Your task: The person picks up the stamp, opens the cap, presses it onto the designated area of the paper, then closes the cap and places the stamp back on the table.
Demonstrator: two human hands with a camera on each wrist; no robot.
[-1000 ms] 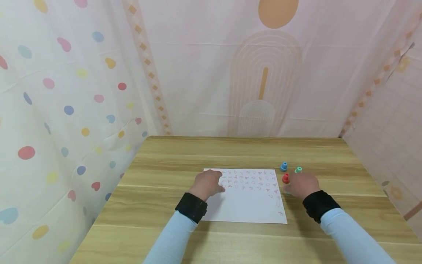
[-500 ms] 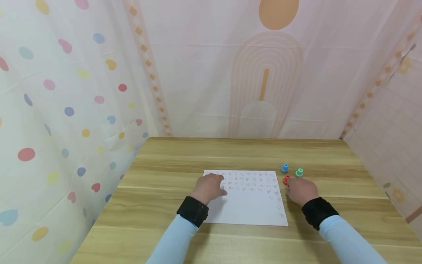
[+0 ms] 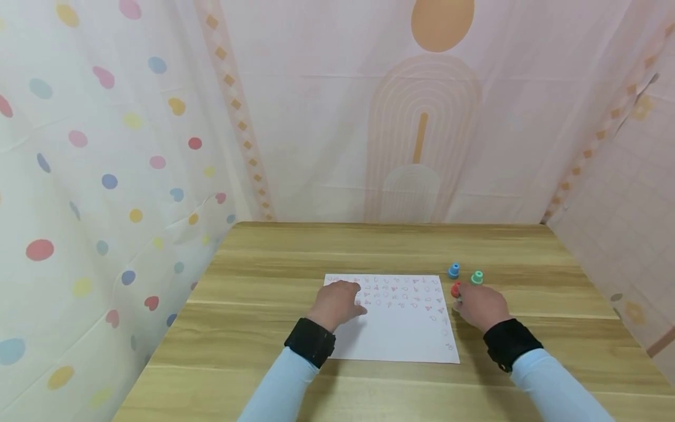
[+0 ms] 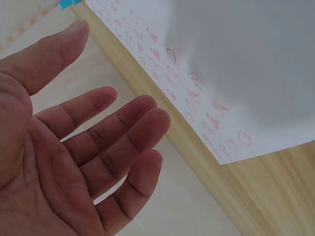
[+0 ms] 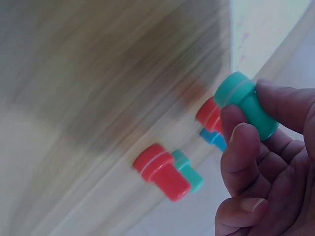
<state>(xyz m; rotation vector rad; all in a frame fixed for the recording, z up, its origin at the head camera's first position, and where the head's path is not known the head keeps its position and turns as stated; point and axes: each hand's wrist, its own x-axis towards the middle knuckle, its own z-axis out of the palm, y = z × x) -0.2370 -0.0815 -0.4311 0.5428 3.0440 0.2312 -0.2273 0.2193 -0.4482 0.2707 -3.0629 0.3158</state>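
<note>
Red prints (image 4: 216,105) run in rows along the 12 o'clock side of the paper (image 3: 395,340) and in a loose line down its 3 o'clock edge; all that show look reddish, and I make out no green ones. As a judgement, the stamping is partly done, and the plain white stretch from the middle to 6 o'clock would be what is left. The right hand (image 3: 481,306), at the paper's 3 o'clock, pinches a green stamp (image 5: 250,107) between thumb and fingers, lifted off the surface (image 3: 253,328); its wide end, with a pale seam, looks capped. The left hand (image 3: 334,306) lies over the paper's 9 o'clock side, fingers spread and loosely bent, holding nothing; whether it touches the paper I cannot tell. Around 2 o'clock from the paper's middle, just off the sheet, stand a blue stamp (image 3: 454,271), another green one (image 3: 477,278) and a red one (image 3: 456,289); a second red one (image 5: 162,172) shows in the right wrist view. These sit close to the right hand and could get knocked. The left hand hides the 9 o'clock ends of the rows. A patterned cloth (image 3: 316,146) hangs beyond the surface at 12 o'clock.
</note>
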